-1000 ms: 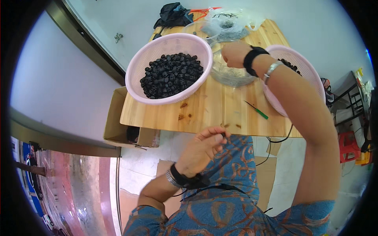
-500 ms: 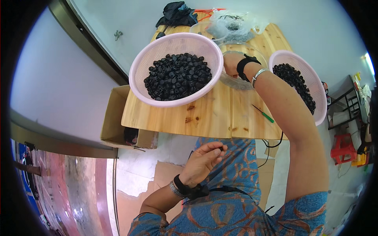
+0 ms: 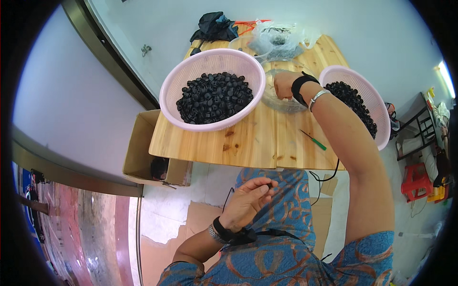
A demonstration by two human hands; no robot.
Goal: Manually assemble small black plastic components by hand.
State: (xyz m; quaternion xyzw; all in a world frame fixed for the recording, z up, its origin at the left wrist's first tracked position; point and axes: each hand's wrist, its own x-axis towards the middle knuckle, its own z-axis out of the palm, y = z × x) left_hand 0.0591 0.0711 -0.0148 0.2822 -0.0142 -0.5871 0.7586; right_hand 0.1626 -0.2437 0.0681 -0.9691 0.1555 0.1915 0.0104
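My left hand [image 3: 245, 202] is held over my lap, in front of the table edge. Thumb and fingertips pinch a small black plastic part [image 3: 269, 186]. My right hand [image 3: 285, 86] reaches far across the table into a clear round bowl [image 3: 277, 106]. Its fingers are curled downward and the fingertips are hidden, so what they hold does not show. Left of the bowl stands a pink mesh basket [image 3: 210, 127] with a heap of black plastic parts [image 3: 214, 99]. Another pink basket [image 3: 384, 131], partly behind my right forearm, holds similar black parts [image 3: 352, 101].
A thin tool with a green handle [image 3: 318, 144] lies on the wooden table [image 3: 248, 150]. Clear plastic bags [image 3: 281, 40] and a black cloth bundle [image 3: 214, 27] are at the back. A cardboard box [image 3: 136, 152] stands left, a red stool [image 3: 414, 181] right.
The view has tilted slightly, so the far tabletop sits lower in the picture. My right hand has turned a little at the bowl. My left hand keeps its pinch.
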